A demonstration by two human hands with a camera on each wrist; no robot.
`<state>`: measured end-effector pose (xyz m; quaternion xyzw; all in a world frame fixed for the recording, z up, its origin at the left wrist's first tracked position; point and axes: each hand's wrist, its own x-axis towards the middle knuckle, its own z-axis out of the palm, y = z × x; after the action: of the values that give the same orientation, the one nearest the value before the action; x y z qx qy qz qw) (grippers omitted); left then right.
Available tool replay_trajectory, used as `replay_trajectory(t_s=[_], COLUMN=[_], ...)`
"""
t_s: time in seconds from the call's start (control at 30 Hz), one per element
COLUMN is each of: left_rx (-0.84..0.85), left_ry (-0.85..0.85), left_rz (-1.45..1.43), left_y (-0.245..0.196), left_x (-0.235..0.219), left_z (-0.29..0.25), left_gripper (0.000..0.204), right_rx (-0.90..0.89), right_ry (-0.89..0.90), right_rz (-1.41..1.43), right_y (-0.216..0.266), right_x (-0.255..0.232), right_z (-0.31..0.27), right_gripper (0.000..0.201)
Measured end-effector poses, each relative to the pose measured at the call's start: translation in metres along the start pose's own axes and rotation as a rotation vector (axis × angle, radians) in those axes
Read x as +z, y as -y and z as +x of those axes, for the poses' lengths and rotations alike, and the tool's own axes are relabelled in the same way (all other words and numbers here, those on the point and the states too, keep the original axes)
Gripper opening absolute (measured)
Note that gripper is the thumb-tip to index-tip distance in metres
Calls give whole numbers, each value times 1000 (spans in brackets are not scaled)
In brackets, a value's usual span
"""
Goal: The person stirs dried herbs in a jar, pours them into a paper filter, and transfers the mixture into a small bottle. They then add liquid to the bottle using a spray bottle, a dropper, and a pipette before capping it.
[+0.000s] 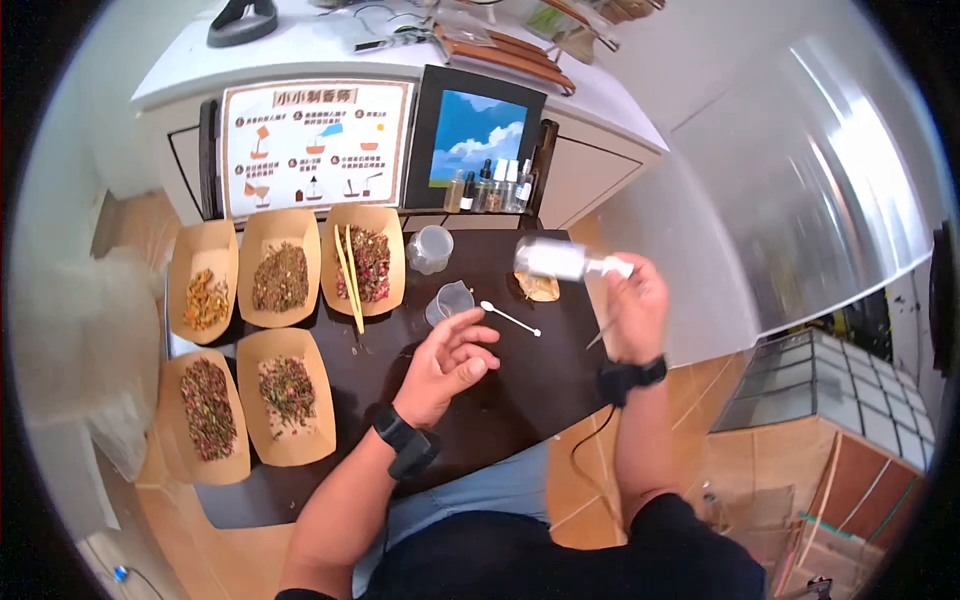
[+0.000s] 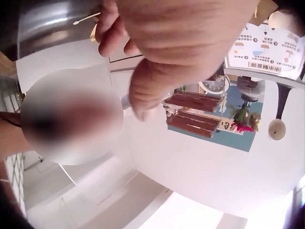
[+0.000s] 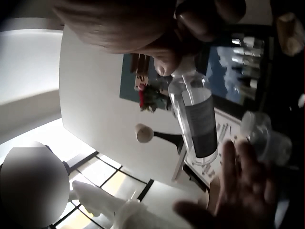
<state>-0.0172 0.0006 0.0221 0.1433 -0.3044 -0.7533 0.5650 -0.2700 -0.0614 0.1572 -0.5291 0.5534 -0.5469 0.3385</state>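
My right hand [image 1: 637, 308] holds a clear pump bottle [image 1: 556, 259] by its white top, out over the right side of the dark table. The bottle lies nearly level in the head view; a white label and the thin tube inside show in the right wrist view. My left hand [image 1: 447, 368] hangs with loosely bent fingers and holds nothing. Its fingertips overlap the edge of a clear plastic cup [image 1: 446, 308] in the head view. Beside that cup lies a small white spoon [image 1: 513, 319]. Another clear container [image 1: 430, 247] stands behind it.
Several paper trays, among them one tray [image 1: 313, 427], hold dried plant bits at the left. Yellow sticks [image 1: 349, 278] lie across one. A tan piece [image 1: 541, 288] lies at the right. Small bottles [image 1: 488, 190], an instruction sheet [image 1: 314, 140] and a picture [image 1: 476, 135] stand behind.
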Motion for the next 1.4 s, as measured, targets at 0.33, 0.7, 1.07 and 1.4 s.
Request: replay_trajectory(t_s=[0.33,0.7,1.07,1.4], left_rx=[-101,-183,-211,-199], left_ry=[-2,-65,-86,-67], left_rz=[227,287,289,257], left_y=[9,12,10,13], left_x=[-10,-6,-2,-7], left_z=[0,1,2,2], left_gripper=[36,25,29,25], right_rx=[-114,-63,-11,54], right_ry=[-58,68,135,131], right_rz=[-578,-859,-1016,-964], right_y=[-70,-95,-94,-100], right_x=[-34,45,63,58], right_z=[210,277,283,288], right_gripper=[36,42,46,37])
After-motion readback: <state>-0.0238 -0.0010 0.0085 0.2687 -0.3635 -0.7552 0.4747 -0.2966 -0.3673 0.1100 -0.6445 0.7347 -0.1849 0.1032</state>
